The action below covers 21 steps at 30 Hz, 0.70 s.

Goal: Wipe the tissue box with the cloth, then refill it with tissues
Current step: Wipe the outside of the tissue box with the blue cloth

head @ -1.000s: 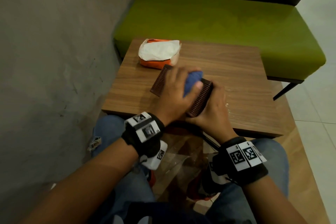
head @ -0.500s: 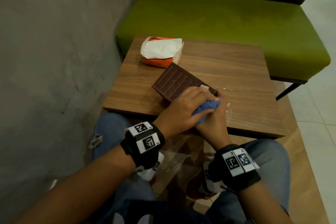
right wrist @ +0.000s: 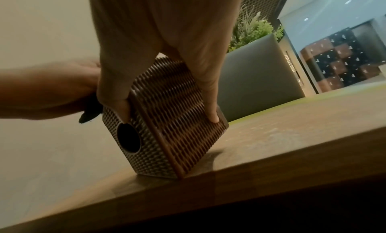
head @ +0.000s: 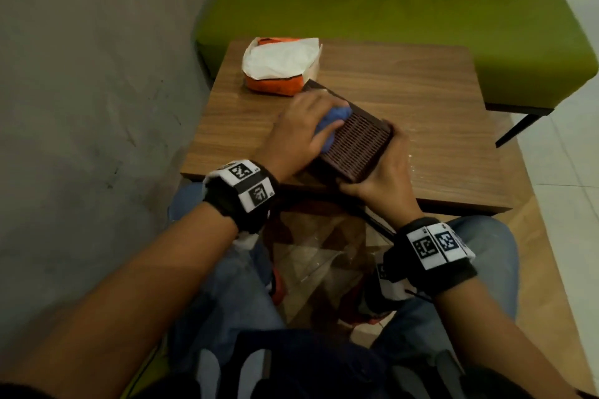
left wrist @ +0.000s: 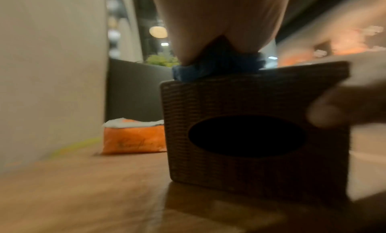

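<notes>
One tissue box [head: 355, 142], one cloth [head: 330, 120], one tissue pack [head: 278, 70], one table [head: 421, 100], two hands.

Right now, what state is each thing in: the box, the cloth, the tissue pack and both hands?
tissue box: stood on its side on the table, oval opening facing the person, dark inside.
cloth: bunched, pressed on the box's upper face.
left hand: holds the cloth.
right hand: grips the box's near end.
tissue pack: open, white tissues showing, untouched.
</notes>
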Motion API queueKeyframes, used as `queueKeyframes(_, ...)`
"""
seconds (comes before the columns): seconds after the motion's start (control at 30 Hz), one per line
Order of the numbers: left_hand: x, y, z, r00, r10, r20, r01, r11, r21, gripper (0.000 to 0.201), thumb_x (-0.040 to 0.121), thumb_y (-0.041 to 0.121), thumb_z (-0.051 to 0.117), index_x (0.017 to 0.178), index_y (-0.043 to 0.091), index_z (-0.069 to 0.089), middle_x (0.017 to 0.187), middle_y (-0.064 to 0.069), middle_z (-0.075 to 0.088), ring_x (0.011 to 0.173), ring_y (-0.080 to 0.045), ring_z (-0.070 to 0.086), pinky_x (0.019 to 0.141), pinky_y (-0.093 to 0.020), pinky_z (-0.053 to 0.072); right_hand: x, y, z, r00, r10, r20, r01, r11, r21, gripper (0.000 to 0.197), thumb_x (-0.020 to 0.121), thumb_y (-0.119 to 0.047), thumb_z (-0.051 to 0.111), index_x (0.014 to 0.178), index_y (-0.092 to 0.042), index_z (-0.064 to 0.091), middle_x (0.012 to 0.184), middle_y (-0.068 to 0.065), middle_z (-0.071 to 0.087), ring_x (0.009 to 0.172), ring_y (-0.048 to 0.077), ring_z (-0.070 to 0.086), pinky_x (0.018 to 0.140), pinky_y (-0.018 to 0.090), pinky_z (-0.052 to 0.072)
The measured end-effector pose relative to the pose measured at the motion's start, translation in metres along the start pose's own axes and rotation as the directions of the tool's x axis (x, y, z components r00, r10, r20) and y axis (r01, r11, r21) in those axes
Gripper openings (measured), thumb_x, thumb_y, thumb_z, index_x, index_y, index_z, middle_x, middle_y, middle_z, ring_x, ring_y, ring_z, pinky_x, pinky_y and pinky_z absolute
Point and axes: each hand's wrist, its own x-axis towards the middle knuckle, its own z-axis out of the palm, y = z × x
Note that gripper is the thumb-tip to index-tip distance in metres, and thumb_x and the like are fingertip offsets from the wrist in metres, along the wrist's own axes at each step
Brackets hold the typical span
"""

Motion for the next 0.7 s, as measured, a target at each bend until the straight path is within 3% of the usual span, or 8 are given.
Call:
queueKeyframes(0.07,0.003,0.000,0.003,0.986,-0.110,-0.125,0.113,0.994,0.011,0.025,0.091,0.020,0.055,0.113,0.009,0.061,0.110,-0.011,0.062,0.107,-0.025,0.053,0.095,-0.036,0.039,0.002,-0.003,-0.003,1.000,-0.025,0.002,0.025,1.000,0.013,0.117,0.046,-0.047,0.082,0.142,-0.025,0.018,0.135,0.014,0.039,0.127,0.029,0.045,0.106,0.048,0.044)
queueKeyframes(0.1,-0.003,0.004,0.006,0.988,-0.085,-0.125,0.087,0.996,0.006,0.025,0.091,0.019,0.055,0.113,0.009,0.062,0.111,-0.011,0.061,0.108,-0.024,0.052,0.096,-0.036,0.039,0.003,-0.003,-0.006,0.999,-0.043,0.012,0.043,0.999,0.001,0.113,0.047,-0.047,0.082,0.139,-0.028,0.019,0.134,0.015,0.039,0.126,0.030,0.045,0.104,0.049,0.045)
queueKeyframes(0.2,-0.035,0.014,0.008,0.986,0.162,0.045,-0.161,0.987,-0.022,0.030,0.088,0.017,0.057,0.117,0.009,0.061,0.116,-0.011,0.060,0.113,-0.021,0.048,0.101,-0.028,0.035,0.003,-0.005,-0.013,0.992,-0.113,0.053,0.114,0.993,-0.010,0.107,0.053,-0.049,0.080,0.139,-0.023,0.023,0.133,0.015,0.040,0.124,0.031,0.048,0.102,0.051,0.046)
queueKeyframes(0.27,-0.037,0.002,-0.002,0.972,0.216,0.096,-0.216,0.976,-0.015,0.033,0.088,0.017,0.058,0.120,0.009,0.060,0.119,-0.013,0.060,0.115,-0.023,0.048,0.104,-0.028,0.034,0.003,-0.005,-0.012,0.988,-0.140,0.062,0.141,0.990,-0.015,0.108,0.053,-0.050,0.081,0.140,-0.021,0.023,0.133,0.016,0.041,0.123,0.033,0.048,0.101,0.051,0.045)
queueKeyframes(0.37,-0.023,-0.017,-0.014,0.999,0.042,-0.014,-0.042,0.999,-0.007,0.030,0.091,0.019,0.055,0.119,0.008,0.059,0.118,-0.012,0.059,0.114,-0.020,0.048,0.103,-0.023,0.033,0.006,-0.002,-0.010,0.992,-0.096,0.076,0.096,0.995,0.009,0.109,0.049,-0.044,0.084,0.137,-0.035,0.020,0.135,0.013,0.040,0.126,0.031,0.046,0.101,0.052,0.046)
queueKeyframes(0.47,-0.020,-0.023,-0.014,0.967,-0.135,-0.217,0.127,0.991,-0.050,0.025,0.092,0.015,0.056,0.115,0.007,0.060,0.115,-0.010,0.061,0.111,-0.022,0.053,0.098,-0.037,0.042,0.007,-0.002,-0.011,0.992,-0.104,0.071,0.104,0.995,0.010,0.111,0.049,-0.040,0.086,0.138,-0.035,0.019,0.135,0.011,0.038,0.126,0.030,0.045,0.100,0.052,0.047)
queueKeyframes(0.53,-0.030,-0.008,-0.002,0.953,-0.161,-0.258,0.155,0.987,-0.047,0.027,0.092,0.016,0.056,0.118,0.008,0.059,0.117,-0.010,0.060,0.115,-0.024,0.052,0.100,-0.038,0.041,0.005,-0.004,-0.012,0.988,-0.141,0.061,0.141,0.990,-0.005,0.109,0.051,-0.038,0.087,0.137,-0.033,0.020,0.135,0.011,0.037,0.126,0.030,0.045,0.101,0.052,0.046)
queueKeyframes(0.7,-0.055,0.007,0.005,0.996,0.057,-0.061,-0.057,0.998,0.004,0.036,0.092,0.022,0.054,0.126,0.011,0.056,0.126,-0.012,0.055,0.123,-0.023,0.046,0.108,-0.031,0.033,-0.002,-0.008,-0.014,0.983,-0.178,0.053,0.180,0.983,-0.025,0.104,0.053,-0.048,0.080,0.138,-0.024,0.024,0.131,0.008,0.036,0.122,0.029,0.046,0.101,0.051,0.046)
